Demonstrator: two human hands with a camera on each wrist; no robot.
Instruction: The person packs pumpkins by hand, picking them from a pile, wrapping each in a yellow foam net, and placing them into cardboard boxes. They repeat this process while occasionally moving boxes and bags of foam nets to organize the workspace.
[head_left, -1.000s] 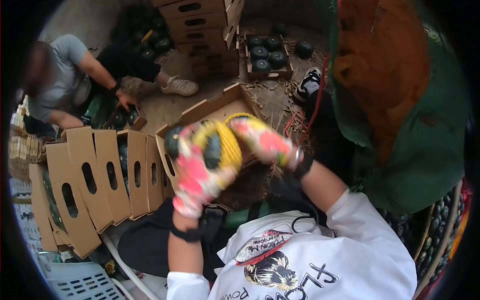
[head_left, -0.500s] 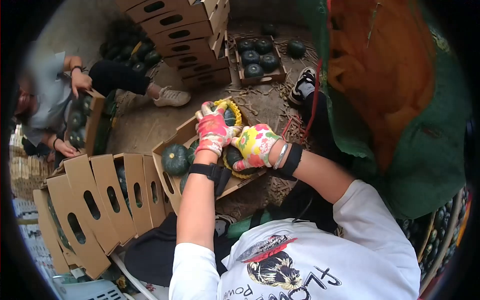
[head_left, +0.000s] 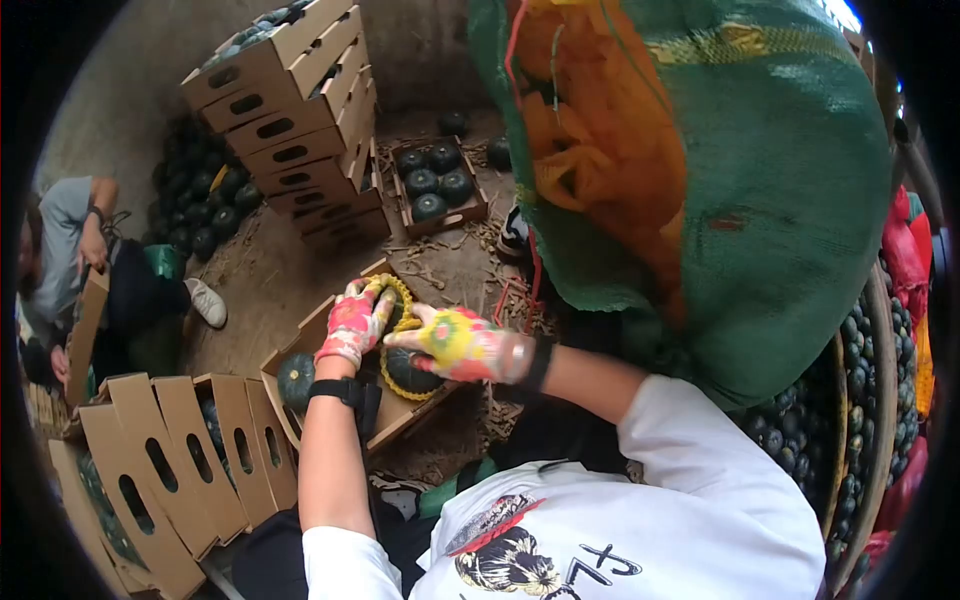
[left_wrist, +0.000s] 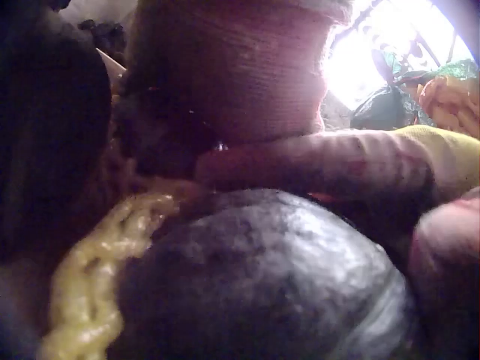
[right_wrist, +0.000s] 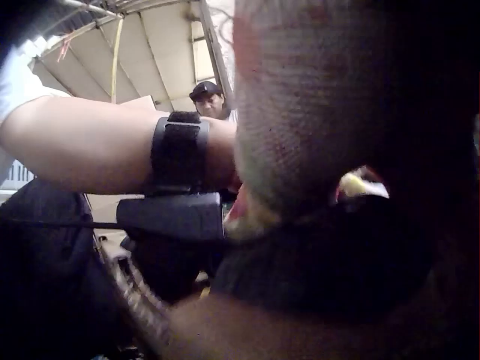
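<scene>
Both hands wear floral gloves and work in an open cardboard carton (head_left: 410, 422). My left hand (head_left: 347, 328) holds a dark green pumpkin with a yellow foam net (head_left: 403, 290) around it, at the carton's far corner. Close up in the left wrist view are the pumpkin's ribbed skin (left_wrist: 270, 277) and a strip of the net. Blurred in motion, my right hand (head_left: 462, 345) stretches its fingers leftward over a second netted pumpkin (head_left: 415, 378). A bare pumpkin (head_left: 295, 382) lies at the carton's left end. Gloves and shadow fill most of the right wrist view.
Upright cartons (head_left: 180, 470) stand in a row at left; stacked cartons (head_left: 290, 130) and a filled carton (head_left: 435, 185) lie beyond. A big green sack (head_left: 760, 200) bulges at right. Another person (head_left: 60, 260) handles a carton at far left. Loose pumpkins (head_left: 200, 200) are heaped behind.
The head view has swung right. My right hand has lifted from its hold on the nearer netted pumpkin and straightened its fingers leftward. My left hand stays at the far pumpkin.
</scene>
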